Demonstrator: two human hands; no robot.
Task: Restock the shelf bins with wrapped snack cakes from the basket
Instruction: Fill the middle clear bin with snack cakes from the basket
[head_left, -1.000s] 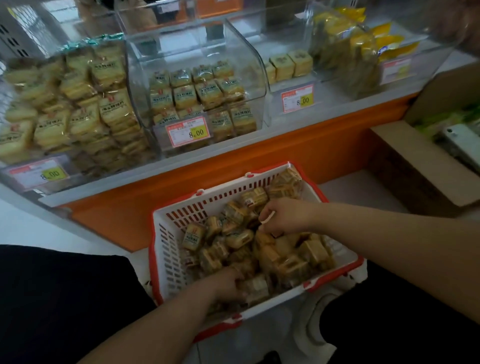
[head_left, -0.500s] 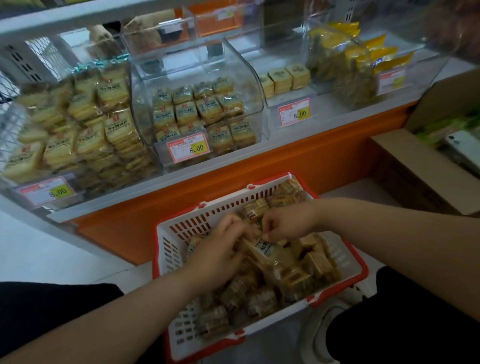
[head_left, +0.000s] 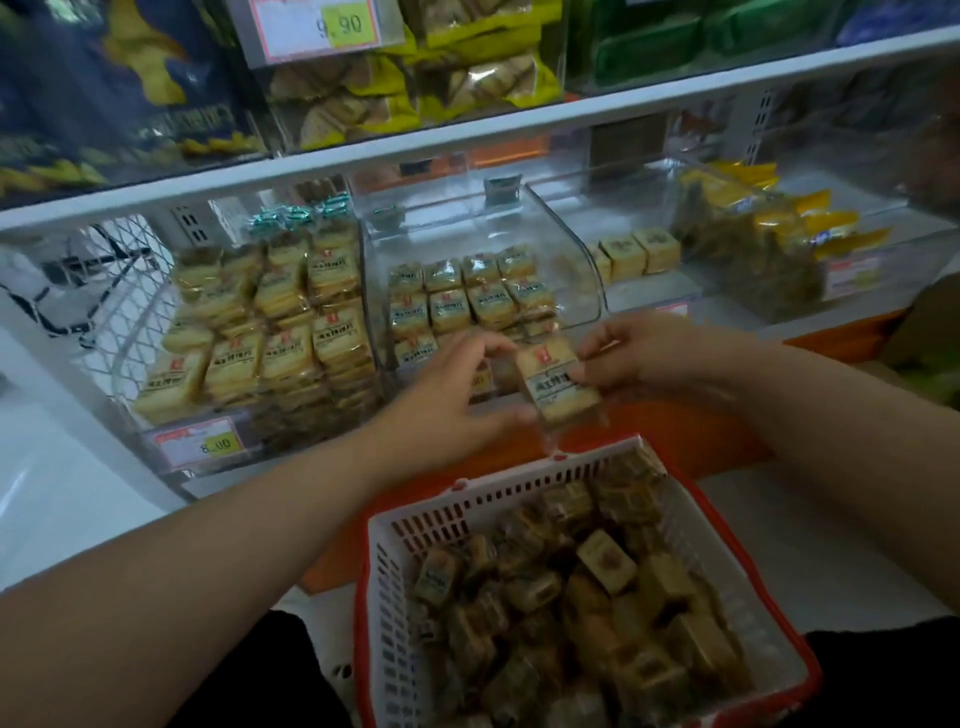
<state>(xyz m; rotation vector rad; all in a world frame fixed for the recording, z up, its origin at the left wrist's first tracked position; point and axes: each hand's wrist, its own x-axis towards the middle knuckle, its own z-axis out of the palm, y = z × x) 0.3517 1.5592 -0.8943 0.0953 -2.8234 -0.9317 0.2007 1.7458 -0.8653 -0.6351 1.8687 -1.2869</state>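
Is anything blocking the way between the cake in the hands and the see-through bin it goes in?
Nothing visible does. The wrapped snack cake, held by the left hand and right hand, is right in front of the middle clear bin, whose open space above its cakes looks free.

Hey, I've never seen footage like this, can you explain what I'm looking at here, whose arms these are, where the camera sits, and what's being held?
The camera sits on a person's head, looking forward and down, so the two bare arms are theirs. Both hands, left hand and right hand, hold one wrapped snack cake in front of the clear shelf bins. Below is a white basket with a red rim, full of more wrapped cakes. The bins hold similar cakes, with price tags in front.
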